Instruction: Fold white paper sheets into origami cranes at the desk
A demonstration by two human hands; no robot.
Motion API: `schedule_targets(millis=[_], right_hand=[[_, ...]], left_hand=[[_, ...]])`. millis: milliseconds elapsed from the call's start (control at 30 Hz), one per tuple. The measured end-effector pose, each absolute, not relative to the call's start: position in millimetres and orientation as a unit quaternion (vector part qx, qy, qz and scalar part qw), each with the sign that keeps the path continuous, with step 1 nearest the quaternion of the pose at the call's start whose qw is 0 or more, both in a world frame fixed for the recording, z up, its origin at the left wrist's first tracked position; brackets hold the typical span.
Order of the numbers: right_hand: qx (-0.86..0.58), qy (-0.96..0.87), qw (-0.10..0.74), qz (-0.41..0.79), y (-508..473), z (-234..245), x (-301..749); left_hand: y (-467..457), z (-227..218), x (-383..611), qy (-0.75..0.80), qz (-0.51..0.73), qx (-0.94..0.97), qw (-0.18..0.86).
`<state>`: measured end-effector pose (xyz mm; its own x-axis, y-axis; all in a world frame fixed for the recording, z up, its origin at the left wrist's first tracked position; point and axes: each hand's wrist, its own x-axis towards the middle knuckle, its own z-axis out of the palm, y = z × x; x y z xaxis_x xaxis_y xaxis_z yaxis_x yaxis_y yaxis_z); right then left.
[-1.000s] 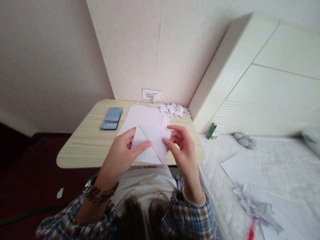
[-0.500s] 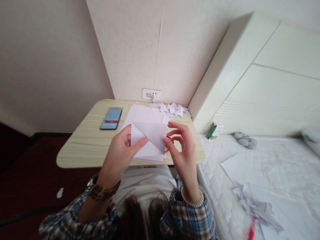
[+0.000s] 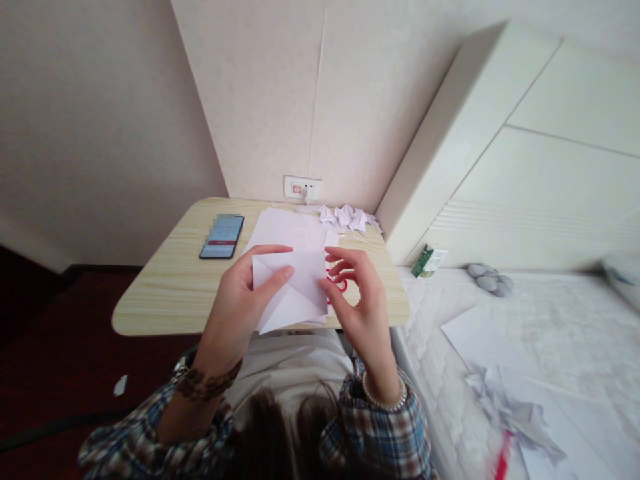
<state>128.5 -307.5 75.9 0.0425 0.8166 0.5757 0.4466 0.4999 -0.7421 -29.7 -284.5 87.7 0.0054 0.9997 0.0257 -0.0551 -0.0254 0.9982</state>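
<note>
A square sheet of white paper [image 3: 305, 297] with diagonal creases is held just above the near part of the table. My left hand [image 3: 250, 283] grips its left side, thumb on top and fingers behind. On the right edge, my right hand [image 3: 357, 287] pinches the sheet between thumb and fingertips, with the other fingers curved. Red loops [image 3: 344, 285], like scissors handles, show partly between the sheet and my right hand; the rest is hidden. More white paper [image 3: 283, 227] lies flat beyond my hands.
A phone [image 3: 223, 237] lies on the wooden table [image 3: 160, 293]. Folded paper pieces [image 3: 350, 218] cluster at the back right, near a wall socket [image 3: 303, 188]. On the bed [image 3: 430, 320] are a small green-and-white box [image 3: 425, 261], a grey lobed object [image 3: 490, 280], and crumpled paper [image 3: 525, 417].
The sheet has tilted and shifted slightly left in my hands, and its creases show differently. My left fingers now reach along its top edge. My right hand has moved slightly left.
</note>
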Motion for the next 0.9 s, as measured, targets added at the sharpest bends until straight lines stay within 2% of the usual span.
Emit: schedule_targets(millis=[200, 300, 467, 667, 900], right_hand=[[-0.460, -0.741, 0.465, 0.151, -309.6, 74.5, 126.2], [-0.469, -0.746, 0.450, 0.143, -308.6, 72.5, 126.6], [-0.458, -0.731, 0.477, 0.167, -308.6, 73.5, 131.9], [-0.457, -0.688, 0.526, 0.202, -308.2, 73.8, 131.8], [-0.466, -0.663, 0.555, 0.188, -307.7, 76.3, 132.1]], left_hand=[[-283.9, 88.1, -27.9, 0.475, 0.530, 0.487, 0.506], [-284.3, 88.7, -28.3, 0.475, 0.535, 0.496, 0.492], [-285.1, 91.4, -29.3, 0.482, 0.527, 0.516, 0.474], [-285.8, 92.0, -31.5, 0.460, 0.517, 0.518, 0.503], [-282.2, 86.6, -34.9, 0.479, 0.518, 0.559, 0.435]])
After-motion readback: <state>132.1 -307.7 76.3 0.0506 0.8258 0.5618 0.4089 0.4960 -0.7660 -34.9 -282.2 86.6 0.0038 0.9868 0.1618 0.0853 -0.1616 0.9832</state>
